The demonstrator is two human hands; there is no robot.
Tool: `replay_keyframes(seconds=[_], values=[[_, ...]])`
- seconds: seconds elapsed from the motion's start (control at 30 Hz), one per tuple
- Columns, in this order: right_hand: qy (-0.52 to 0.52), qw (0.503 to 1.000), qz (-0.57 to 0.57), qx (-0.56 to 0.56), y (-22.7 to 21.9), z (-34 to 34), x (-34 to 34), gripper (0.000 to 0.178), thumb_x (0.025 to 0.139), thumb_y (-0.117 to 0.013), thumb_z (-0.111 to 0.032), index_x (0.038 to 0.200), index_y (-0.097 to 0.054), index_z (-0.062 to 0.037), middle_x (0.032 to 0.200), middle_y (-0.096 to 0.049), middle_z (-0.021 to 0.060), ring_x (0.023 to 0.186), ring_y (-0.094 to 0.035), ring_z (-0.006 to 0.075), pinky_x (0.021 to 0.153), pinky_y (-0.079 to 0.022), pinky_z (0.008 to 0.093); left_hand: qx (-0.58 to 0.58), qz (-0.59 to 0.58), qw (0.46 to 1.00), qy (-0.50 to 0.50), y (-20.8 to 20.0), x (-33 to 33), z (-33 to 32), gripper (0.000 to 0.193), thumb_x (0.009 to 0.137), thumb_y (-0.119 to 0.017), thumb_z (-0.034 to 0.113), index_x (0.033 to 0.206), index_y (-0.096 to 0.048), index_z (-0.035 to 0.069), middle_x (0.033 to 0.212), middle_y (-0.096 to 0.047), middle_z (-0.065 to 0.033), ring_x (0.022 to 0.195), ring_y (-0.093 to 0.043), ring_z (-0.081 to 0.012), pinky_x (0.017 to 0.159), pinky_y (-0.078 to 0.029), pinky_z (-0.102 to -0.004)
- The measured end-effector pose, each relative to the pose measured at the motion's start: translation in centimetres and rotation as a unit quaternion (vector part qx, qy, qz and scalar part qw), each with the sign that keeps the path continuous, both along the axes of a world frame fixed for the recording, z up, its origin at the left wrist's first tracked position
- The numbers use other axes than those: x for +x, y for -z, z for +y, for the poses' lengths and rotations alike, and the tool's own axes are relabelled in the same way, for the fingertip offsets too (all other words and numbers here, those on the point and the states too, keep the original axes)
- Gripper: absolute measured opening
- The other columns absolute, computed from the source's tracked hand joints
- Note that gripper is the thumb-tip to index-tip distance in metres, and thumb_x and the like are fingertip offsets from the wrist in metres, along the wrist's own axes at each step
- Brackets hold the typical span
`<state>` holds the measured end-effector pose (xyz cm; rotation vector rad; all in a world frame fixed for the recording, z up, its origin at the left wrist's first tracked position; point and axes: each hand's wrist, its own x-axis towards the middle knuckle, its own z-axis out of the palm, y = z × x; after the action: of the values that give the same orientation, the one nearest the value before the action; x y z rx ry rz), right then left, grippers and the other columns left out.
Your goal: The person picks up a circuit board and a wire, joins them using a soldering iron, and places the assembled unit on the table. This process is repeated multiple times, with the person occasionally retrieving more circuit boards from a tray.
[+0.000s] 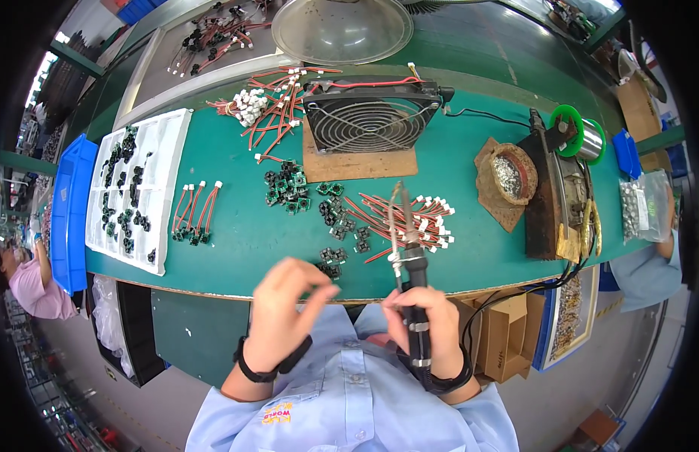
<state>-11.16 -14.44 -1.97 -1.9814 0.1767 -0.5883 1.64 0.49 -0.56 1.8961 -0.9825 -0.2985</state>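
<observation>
My right hand [430, 324] is closed round the black handle of a soldering iron [415, 264], held nearly upright with its tip pointing away from me. A thin metal tube with a clamp runs alongside the iron. My left hand [287, 305] hovers at the bench's front edge with fingers half bent, the thumb a little apart from them and nothing visible between. Just past its fingertips lie small black-and-green circuit boards [333, 256]. Red-and-black wire leads with white plugs [432, 222] are spread behind the iron. Finished-looking boards with leads attached [195, 215] lie in a row at left.
A black fan [372, 120] stands at the back on a wooden board. To the right are a bowl of metal scraps [507, 177], a solder spool [590, 142] and a dark box [541, 203]. A white tray [157, 173] and blue bin [69, 211] sit left. Other people work at both sides.
</observation>
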Motion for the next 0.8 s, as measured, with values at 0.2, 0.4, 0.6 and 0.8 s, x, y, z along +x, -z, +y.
replay_keyframes(seconds=[0.2, 0.4, 0.6, 0.8], values=[[0.060, 0.995, 0.021, 0.072, -0.1, 0.2, 0.0, 0.038, 0.076, -0.063, 0.011, 0.102, -0.040, -0.0050, 0.080, -0.062, 0.0092, 0.062, -0.053, 0.0055, 0.058, -0.046, 0.0215, 0.183, -0.143, 0.963, -0.137, 0.6, 0.1, -1.8, 0.021, 0.073, -0.071, 0.011, 0.082, -0.054, 0.003, 0.067, -0.052, -0.0092, 0.057, -0.053, -0.0240, 0.049, -0.042, -0.0331], [0.059, 0.996, 0.019, 0.058, 0.4, 0.0, -0.7, 0.037, 0.078, -0.061, 0.012, 0.103, -0.039, -0.0050, 0.083, -0.060, 0.0108, 0.064, -0.055, 0.0070, 0.060, -0.047, 0.0218, 0.236, -0.128, 0.958, -0.103, 0.2, 0.3, -0.8, 0.026, 0.073, -0.071, 0.009, 0.089, -0.053, 0.000, 0.066, -0.053, -0.0120, 0.056, -0.054, -0.0203, 0.049, -0.042, -0.0309], [0.003, 0.985, -0.004, 0.174, 0.0, 0.3, -0.2, 0.040, 0.078, -0.060, 0.012, 0.105, -0.037, -0.0055, 0.085, -0.059, 0.0118, 0.067, -0.055, 0.0075, 0.062, -0.047, 0.0222, 0.058, 0.017, 0.997, 0.041, -1.8, 0.7, 0.6, 0.024, 0.076, -0.064, 0.000, 0.098, -0.056, -0.002, 0.078, -0.059, -0.0125, 0.068, -0.059, -0.0208, 0.061, -0.048, -0.0308], [-0.028, 0.972, -0.014, 0.235, -1.5, -0.3, 0.4, 0.042, 0.077, -0.063, 0.010, 0.105, -0.036, -0.0063, 0.082, -0.059, 0.0123, 0.063, -0.054, 0.0064, 0.057, -0.044, 0.0197, -0.127, 0.316, 0.937, 0.078, -1.8, -1.1, -0.6, 0.023, 0.080, -0.061, 0.001, 0.103, -0.057, -0.003, 0.091, -0.060, -0.0111, 0.082, -0.058, -0.0199, 0.070, -0.048, -0.0313]])
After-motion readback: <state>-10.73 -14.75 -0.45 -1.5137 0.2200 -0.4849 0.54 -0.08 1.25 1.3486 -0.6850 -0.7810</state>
